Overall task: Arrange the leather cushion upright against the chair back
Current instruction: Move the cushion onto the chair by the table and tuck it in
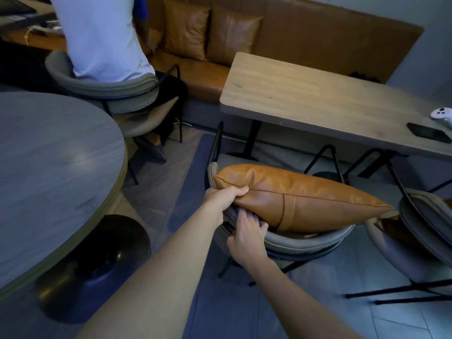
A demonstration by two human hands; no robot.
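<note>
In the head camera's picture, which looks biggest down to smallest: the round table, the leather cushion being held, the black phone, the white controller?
1. Round table, though it is nearest the camera.
2. Cushion.
3. Phone.
4. Controller, partly cut off by the edge, so its place below the phone is unsure.

Single head view, high, facing forward-down, close over chair (303, 241).

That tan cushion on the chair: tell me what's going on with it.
A person is setting the tan leather cushion inside the grey curved chair back. The left hand pinches the cushion's seam near its left corner; the right hand grips the chair back's rim, fingers tucked under the cushion. It stands on edge along the backrest.
</note>
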